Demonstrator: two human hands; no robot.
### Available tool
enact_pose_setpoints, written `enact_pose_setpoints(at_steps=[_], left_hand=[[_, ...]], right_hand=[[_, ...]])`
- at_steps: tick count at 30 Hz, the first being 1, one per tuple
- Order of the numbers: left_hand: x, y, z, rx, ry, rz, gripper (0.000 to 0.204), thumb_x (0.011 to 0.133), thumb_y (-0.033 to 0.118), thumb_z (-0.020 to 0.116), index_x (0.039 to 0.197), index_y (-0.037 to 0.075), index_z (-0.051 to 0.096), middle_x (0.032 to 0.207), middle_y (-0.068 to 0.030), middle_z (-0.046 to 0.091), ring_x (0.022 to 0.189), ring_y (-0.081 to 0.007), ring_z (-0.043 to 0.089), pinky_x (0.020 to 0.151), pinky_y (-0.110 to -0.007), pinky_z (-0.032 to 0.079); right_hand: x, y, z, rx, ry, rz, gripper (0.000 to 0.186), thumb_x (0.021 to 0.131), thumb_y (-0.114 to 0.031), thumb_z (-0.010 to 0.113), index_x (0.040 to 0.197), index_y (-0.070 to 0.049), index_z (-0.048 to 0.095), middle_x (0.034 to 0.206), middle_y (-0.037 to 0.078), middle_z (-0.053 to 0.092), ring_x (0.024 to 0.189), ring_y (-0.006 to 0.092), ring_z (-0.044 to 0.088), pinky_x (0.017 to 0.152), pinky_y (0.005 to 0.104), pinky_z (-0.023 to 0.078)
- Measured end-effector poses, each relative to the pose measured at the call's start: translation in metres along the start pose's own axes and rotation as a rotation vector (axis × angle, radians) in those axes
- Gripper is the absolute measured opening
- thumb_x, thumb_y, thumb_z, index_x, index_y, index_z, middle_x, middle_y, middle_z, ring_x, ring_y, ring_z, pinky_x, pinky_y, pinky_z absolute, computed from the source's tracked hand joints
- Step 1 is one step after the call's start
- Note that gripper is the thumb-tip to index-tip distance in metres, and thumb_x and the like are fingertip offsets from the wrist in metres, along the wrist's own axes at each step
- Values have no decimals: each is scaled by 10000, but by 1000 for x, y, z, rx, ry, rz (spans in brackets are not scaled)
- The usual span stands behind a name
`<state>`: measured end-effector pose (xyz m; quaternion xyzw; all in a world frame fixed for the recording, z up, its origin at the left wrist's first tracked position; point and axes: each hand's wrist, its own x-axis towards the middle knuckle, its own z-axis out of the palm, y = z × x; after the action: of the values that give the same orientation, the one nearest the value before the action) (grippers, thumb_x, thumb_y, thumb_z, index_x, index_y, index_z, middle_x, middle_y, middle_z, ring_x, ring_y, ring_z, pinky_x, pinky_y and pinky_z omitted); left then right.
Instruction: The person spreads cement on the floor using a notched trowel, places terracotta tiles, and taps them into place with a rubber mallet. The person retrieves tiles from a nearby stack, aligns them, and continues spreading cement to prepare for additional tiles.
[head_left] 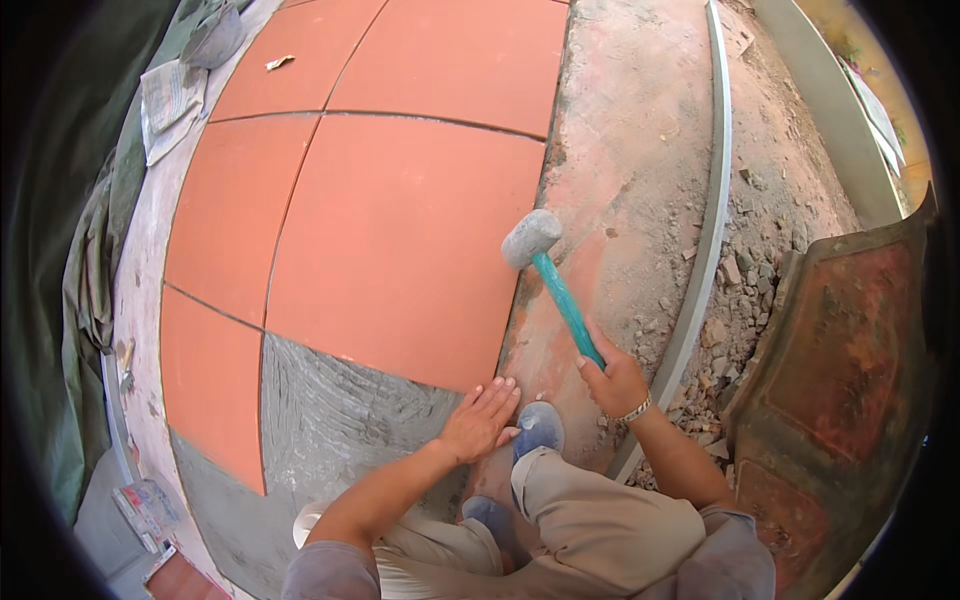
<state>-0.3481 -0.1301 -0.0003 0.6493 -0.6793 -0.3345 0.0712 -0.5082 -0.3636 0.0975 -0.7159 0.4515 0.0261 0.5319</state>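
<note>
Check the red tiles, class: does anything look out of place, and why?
Yes: a small, pale, irregular scrap lies on a red tile at upper left. It looks odd, like stray litter on an otherwise plain surface.

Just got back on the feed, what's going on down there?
The right hand holds a teal-handled mallet, its grey head by the right edge of a large orange tile; I can't tell whether they touch. The left hand is open, at that tile's near right corner. Grey, ridged mortar lies uncovered on the tile's near side.
</note>
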Motion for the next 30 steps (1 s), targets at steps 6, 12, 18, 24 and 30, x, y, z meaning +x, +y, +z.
enact_pose_setpoints(at_steps=[6,12,18,24,30], left_hand=[[30,-63,-54,-36,302,-544,874,957,470,621,1604,49,212,1666,-235,166,1552,-394,142,1223,-580,186],[37,-120,-114,-108,193,-1012,1118,855,612,701,1631,88,91,1692,-214,-16,1566,-391,-1,1204,-651,170],[43,-115,-117,-117,154,-1062,1205,815,627,737,1634,107,23,1691,-213,-64,1566,-394,-44,1171,-707,186],[44,-119,-111,-101,158,-1062,1211,816,636,729,1635,111,7,1691,-212,-74,1567,-390,-56,1169,-711,189],[45,-119,-109,-80,157,-1062,1225,808,658,723,1635,112,2,1692,-210,-70,1567,-387,-56,1158,-720,206]], right_hand=[[9,11,5,-121,65,-180,640,959,-199,607,1544,-63,387,1228,288,658,1057,417,687,859,422,547],[37,-2,6,-186,67,-153,622,962,-201,589,1538,-72,394,1029,291,683,893,445,690,763,474,534],[70,-25,23,162,12,24,630,983,-242,550,1564,-91,360,954,259,701,838,390,703,756,437,537],[109,-27,47,175,-21,-58,655,995,-268,541,1588,-95,321,840,128,662,707,216,656,655,360,528],[117,-33,64,136,39,-149,674,986,-284,536,1596,-131,296,972,283,698,899,394,694,835,440,527]])
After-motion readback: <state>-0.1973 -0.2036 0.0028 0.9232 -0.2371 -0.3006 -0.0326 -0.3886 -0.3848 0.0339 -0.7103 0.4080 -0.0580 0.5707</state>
